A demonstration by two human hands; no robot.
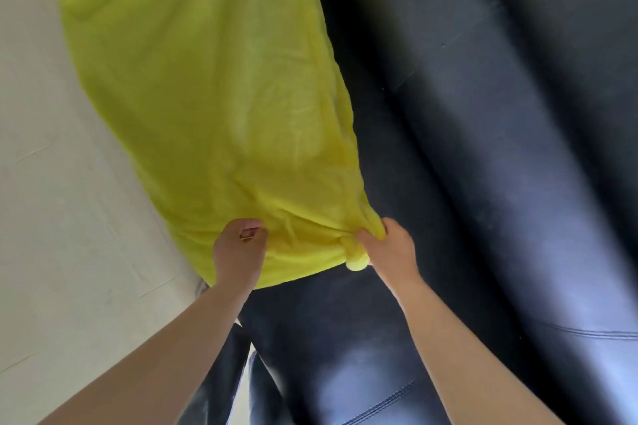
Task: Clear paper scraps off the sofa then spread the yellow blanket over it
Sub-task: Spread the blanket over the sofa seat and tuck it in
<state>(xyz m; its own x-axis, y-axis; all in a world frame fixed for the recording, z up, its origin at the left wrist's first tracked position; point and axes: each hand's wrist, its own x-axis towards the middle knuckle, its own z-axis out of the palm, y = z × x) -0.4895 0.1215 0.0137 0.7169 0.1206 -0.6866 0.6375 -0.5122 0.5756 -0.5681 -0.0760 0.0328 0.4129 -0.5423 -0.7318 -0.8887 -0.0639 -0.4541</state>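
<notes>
The dark sofa (483, 148) fills most of the view: glossy, leather-like upholstery with rounded, padded cushions and stitched seams. No paper scraps show on the part in view, so the clearing step looks done.

The yellow blanket (207, 97), a soft, fleecy, lightly creased cloth, lies in a long band along the seat's front, its outer side hanging towards the pale floor (41, 183). The backrest and the near seat are bare, so I judge the spreading is only partly done, and the cloth has to be drawn wider and nearer.

The left hand (238, 252) has its fingers curled into the near hem. The right hand (390, 248) grips a bunched corner, a roll of fabric poking out below its fingers.
</notes>
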